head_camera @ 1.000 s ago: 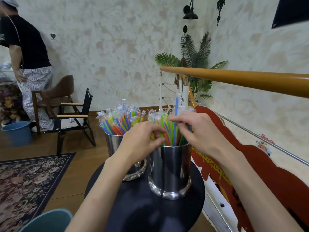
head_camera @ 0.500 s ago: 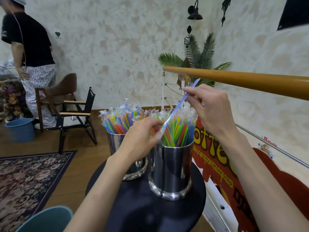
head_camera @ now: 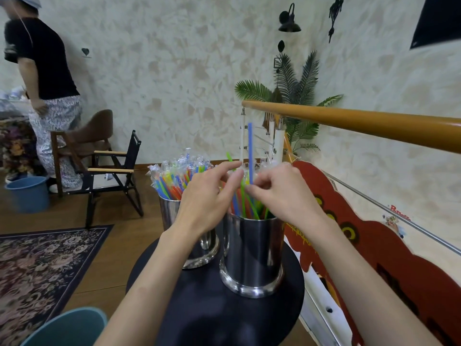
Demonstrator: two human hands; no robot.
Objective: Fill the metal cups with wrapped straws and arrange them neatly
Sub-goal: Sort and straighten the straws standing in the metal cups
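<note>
Blue wrapped straw (head_camera: pixel 250 151) upright, pinched low down in fingertips of right hand (head_camera: pixel 282 193), lower end just below the grip among the colored straws (head_camera: pixel 243 203) packed in near metal cup (head_camera: pixel 252 253). Just left of the grip, left hand (head_camera: pixel 207 198) with fingers loosely spread, touching the straw tops, gripping nothing visible. Farther left, behind that hand, second metal cup (head_camera: pixel 172 216) full of wrapped straws (head_camera: pixel 174 176). Both cups standing on round black table (head_camera: pixel 199 315).
</note>
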